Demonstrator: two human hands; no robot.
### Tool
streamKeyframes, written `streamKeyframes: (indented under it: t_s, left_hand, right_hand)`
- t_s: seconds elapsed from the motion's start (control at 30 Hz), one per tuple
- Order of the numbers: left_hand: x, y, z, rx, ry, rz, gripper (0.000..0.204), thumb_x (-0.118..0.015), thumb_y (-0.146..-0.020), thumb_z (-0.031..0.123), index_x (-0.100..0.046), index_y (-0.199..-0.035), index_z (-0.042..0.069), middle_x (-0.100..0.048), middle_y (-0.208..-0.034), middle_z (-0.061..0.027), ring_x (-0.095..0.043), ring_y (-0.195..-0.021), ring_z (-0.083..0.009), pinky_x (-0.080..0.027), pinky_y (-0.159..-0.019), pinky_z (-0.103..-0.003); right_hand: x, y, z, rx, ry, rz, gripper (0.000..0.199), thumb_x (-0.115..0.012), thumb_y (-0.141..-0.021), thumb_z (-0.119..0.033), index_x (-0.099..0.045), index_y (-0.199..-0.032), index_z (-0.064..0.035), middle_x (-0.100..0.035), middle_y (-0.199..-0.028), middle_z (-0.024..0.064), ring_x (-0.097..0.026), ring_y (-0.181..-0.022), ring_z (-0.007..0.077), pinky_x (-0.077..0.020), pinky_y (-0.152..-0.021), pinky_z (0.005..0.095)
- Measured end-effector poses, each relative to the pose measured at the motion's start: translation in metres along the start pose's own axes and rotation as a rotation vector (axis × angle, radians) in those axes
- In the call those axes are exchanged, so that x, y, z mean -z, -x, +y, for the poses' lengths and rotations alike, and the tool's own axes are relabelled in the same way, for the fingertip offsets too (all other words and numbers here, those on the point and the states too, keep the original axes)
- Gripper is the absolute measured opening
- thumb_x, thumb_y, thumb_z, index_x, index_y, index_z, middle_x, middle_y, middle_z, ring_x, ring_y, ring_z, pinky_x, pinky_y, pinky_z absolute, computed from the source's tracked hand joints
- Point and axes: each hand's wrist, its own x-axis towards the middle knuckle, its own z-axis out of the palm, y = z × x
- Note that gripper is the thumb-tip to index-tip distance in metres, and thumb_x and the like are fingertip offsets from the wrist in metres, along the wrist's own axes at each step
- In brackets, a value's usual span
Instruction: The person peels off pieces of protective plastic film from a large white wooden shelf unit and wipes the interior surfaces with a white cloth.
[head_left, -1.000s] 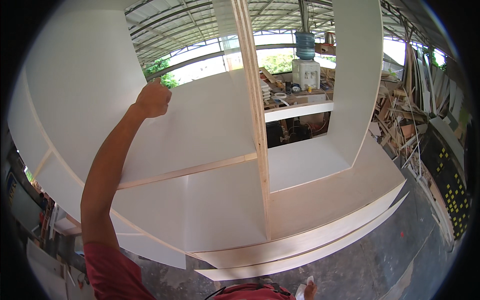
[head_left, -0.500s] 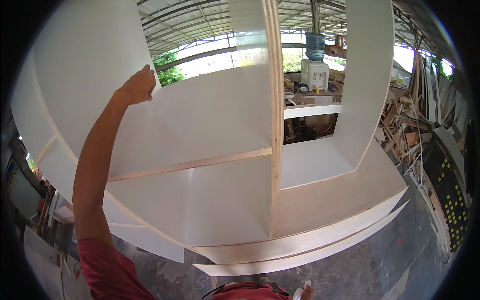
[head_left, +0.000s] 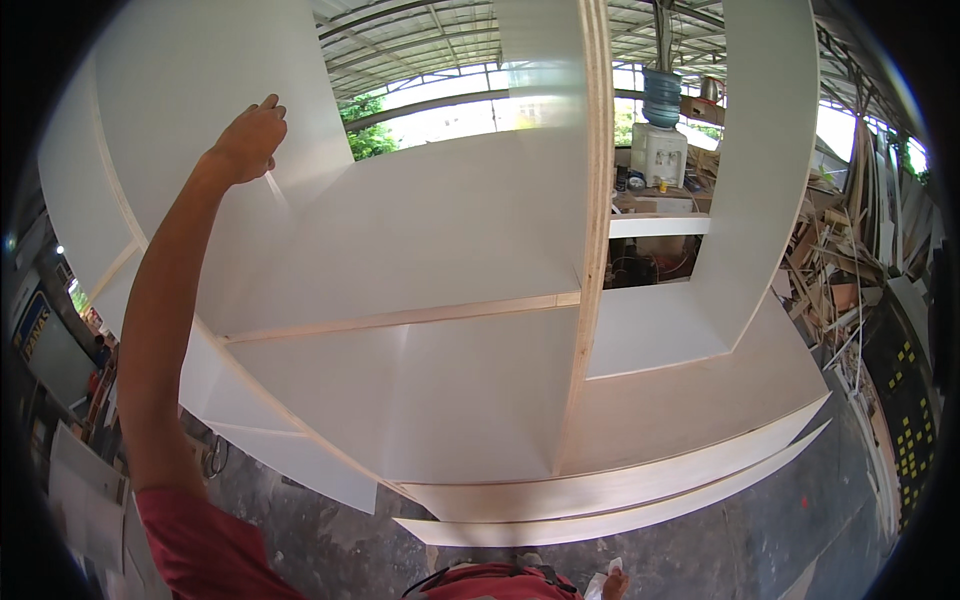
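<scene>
Where the left hand (head_left: pixel 250 140) reaches: above the shelf (head_left: pixel 430 220), beside the left panel (head_left: pixel 200 90); its grip is loosely curled, contents impossible to tell.
Right hand (head_left: pixel 617 583): low at the frame's edge, grip closed around a white wad (head_left: pixel 597 587).
White cabinet (head_left: pixel 490 390): directly before the person; inner surfaces apparently being wiped or checked.
Next move: probably calls for light, even contact along the panel.
</scene>
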Motion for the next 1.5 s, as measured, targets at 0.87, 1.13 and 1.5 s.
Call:
streamKeyframes:
  t_s: [0.87, 1.13, 1.5]
  left_hand:
    - [-0.068, 0.52, 0.058, 0.992, -0.049, 0.617, 0.022, -0.058, -0.096, 0.012, -0.06, -0.109, -0.004, -0.059, -0.11, -0.0197, -0.058, -0.099, -0.0354, -0.046, -0.086, -0.045]
    - [-0.196, 0.644, 0.369, 1.858, 1.08, -0.114, 0.01, -0.058, -0.09, -0.003, -0.063, -0.097, -0.008, -0.065, -0.085, -0.0119, -0.064, -0.069, -0.0187, -0.053, -0.058, -0.031]
    - [-0.088, 0.426, 0.444, 0.965, 1.836, -0.305, 0.023, -0.06, -0.088, 0.0, -0.056, -0.11, -0.005, -0.068, -0.098, -0.0138, -0.07, -0.089, -0.0229, -0.056, -0.074, -0.034]
  right_hand:
    - [-0.038, -0.001, -0.081, 0.125, -0.05, -0.298, 0.045, -0.051, -0.093, -0.032, -0.067, -0.097, 0.0092, -0.068, -0.086, 0.0254, -0.066, -0.081, 0.0379, -0.0477, -0.072, 0.0476]
    - [-0.074, 0.062, -0.285, 1.004, 0.045, -0.7, 0.03, -0.052, -0.095, -0.017, -0.062, -0.117, 0.0016, -0.066, -0.108, 0.0178, -0.063, -0.102, 0.0275, -0.0485, -0.088, 0.0365]
    - [-0.13, 0.231, -0.407, 0.839, -0.511, -1.41, 0.037, -0.057, -0.095, -0.013, -0.056, -0.13, -0.0027, -0.054, -0.131, 0.0136, -0.05, -0.122, 0.0239, -0.0392, -0.102, 0.0365]
